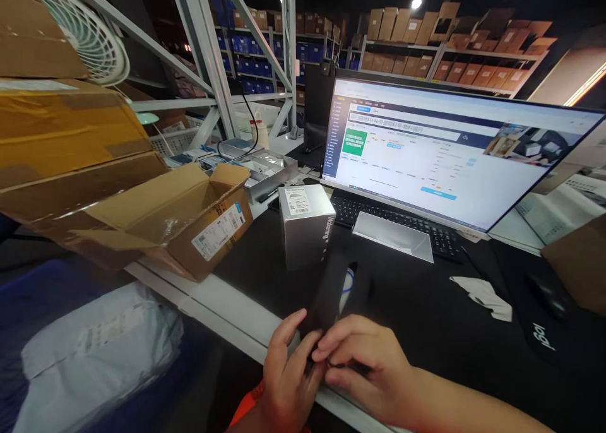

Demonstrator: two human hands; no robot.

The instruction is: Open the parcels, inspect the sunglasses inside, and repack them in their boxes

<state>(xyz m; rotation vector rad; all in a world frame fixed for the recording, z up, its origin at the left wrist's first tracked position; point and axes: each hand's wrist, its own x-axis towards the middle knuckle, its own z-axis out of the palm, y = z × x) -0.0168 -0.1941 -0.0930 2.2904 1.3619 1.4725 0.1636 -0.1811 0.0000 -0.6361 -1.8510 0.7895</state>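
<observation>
My left hand (291, 363) is closed around the near end of a black item (326, 294) whose kind I cannot make out. An elongated opening in its upper face shows something white with a blue curved line. At the same near end, the fingertips of my right hand (369, 360) are pinched together, and the fingers hide part of the item. Just beyond it, a silver-grey box (308, 231) with a white label on top stands upright on the black desk mat (402, 338). A flat silver panel (392, 234) lies against the keyboard (379, 212).
An open cardboard carton (203, 231) sits at the left desk edge, below a taped yellow-brown box (71, 130). A lit monitor (435, 155) stands behind the keyboard. A crumpled white scrap (485, 295) and a mouse (546, 294) lie right. A grey plastic parcel (99, 351) rests lower left.
</observation>
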